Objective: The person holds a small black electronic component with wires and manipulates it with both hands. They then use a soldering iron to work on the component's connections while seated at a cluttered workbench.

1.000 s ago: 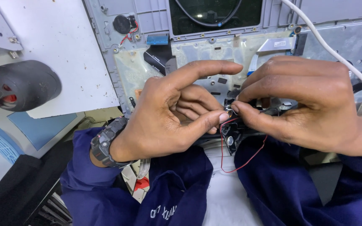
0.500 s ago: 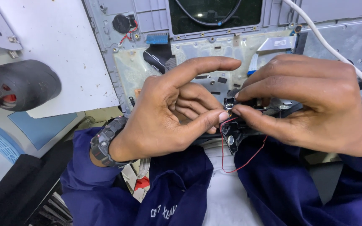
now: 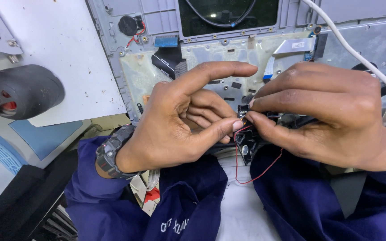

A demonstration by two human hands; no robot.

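Small black part (image 3: 246, 145) with a thin red wire (image 3: 258, 172) sits pinched between your two hands, low in the middle of the view, just above your lap. Your left hand (image 3: 184, 120) presses its thumb tip against the part's left side, the forefinger stretched out straight above and the other fingers curled into the palm. Your right hand (image 3: 331, 116) pinches the part's top edge between thumb and forefinger, fingers pressed close together (what lies under that palm is hidden). The red wire loops down from the part over your dark blue sleeves (image 3: 300, 196). Behind your hands lies an opened grey laptop chassis (image 3: 228, 49) with flat ribbon cables. A white cable (image 3: 358, 51) crosses over your right hand. A black wristwatch (image 3: 112, 151) sits on your left wrist.
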